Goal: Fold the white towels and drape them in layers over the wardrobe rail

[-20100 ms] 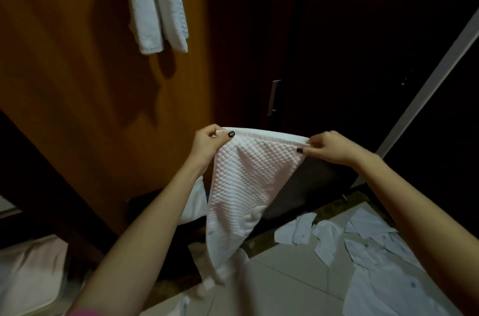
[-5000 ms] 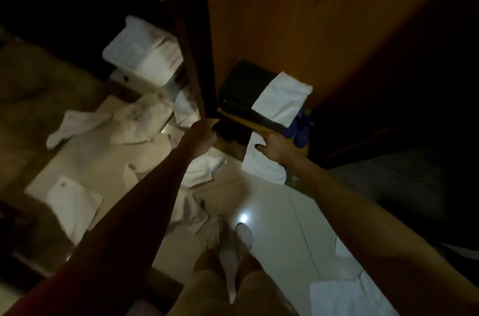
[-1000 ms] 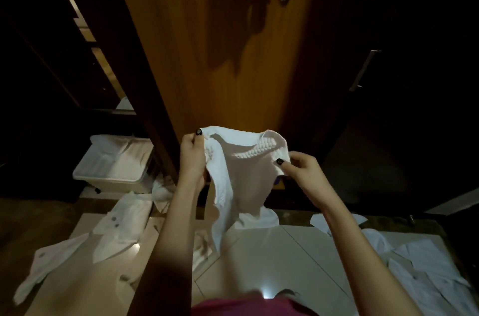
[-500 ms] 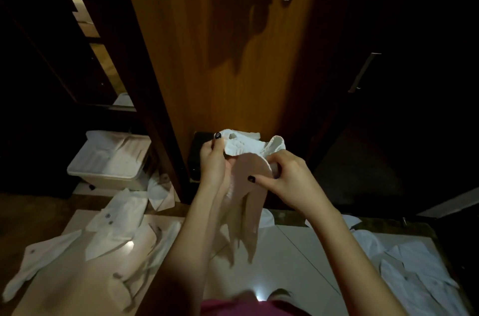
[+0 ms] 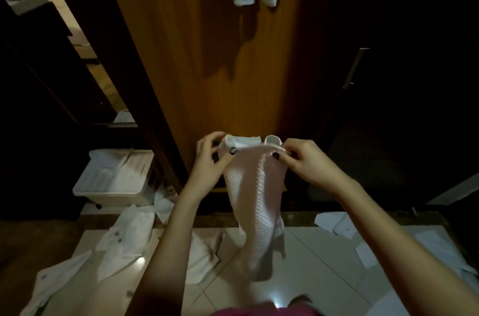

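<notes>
White waffle-weave towel [image 5: 255, 201] hangs mid-air, left hand [image 5: 210, 160] and right hand [image 5: 308, 162] pinching its top corners, above glossy pale floor tiles [image 5: 324, 256] littered with white shirts [image 5: 124, 235], facing an orange-brown wooden wardrobe panel [image 5: 207, 56].

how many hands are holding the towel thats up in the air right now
2. The left hand pinches the upper left corner of the towel; the right hand pinches its upper right corner. Both are in full view.

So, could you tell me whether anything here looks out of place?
Yes: white shirts lie strewn and crumpled across the floor. The held towel hangs bunched, not yet folded flat.
</notes>
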`<state>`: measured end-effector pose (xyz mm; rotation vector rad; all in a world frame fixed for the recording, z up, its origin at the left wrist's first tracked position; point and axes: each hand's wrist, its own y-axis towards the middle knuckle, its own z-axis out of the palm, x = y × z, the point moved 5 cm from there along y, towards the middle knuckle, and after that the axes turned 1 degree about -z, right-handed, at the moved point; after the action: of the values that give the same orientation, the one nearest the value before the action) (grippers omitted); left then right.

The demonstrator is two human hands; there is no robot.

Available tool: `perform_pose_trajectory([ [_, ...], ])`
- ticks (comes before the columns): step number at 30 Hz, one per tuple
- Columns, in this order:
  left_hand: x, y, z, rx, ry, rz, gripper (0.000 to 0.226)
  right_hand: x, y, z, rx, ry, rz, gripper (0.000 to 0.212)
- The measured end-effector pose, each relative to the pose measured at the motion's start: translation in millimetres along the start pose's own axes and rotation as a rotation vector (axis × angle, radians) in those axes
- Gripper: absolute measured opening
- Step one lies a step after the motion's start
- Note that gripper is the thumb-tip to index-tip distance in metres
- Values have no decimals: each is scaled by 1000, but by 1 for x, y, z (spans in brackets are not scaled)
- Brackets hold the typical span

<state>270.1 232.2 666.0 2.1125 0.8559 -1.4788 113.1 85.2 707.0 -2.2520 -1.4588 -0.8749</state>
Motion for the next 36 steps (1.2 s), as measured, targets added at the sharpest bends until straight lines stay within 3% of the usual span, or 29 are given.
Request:
perform_pose_trajectory([
  [3, -24, 10, 30, 235, 232, 265, 40, 3, 9, -9, 37, -17, -19, 29],
  [6, -38, 22, 42, 314, 379, 335, 32, 6, 11, -26, 66, -52, -51, 18],
  [11, -72, 39, 63, 338, 288, 372, 45, 1, 2, -58, 75, -118, -34, 14],
  [15, -98, 50, 97, 476, 287, 507, 15, -5, -8, -81, 41, -147, -18, 12],
  [20, -131, 54, 136, 699, 330, 525, 3, -15, -20, -114, 27, -257, 13, 16],
  [25, -151, 54, 139, 578, 8, 432, 10, -26, -34, -143, -181, -178, 37, 11],
  [29, -164, 53, 133, 465, -166, 398, 6, -38, -39, -146, -418, 210, 45, 15],
  [32, -171, 52, 123, 440, -190, 376, 6, -39, -34, -139, -468, 406, 37, 16],
  [36, -167, 51, 107, 401, -148, 354, 11, -32, -27, -130, -507, 371, 52, 24],
])
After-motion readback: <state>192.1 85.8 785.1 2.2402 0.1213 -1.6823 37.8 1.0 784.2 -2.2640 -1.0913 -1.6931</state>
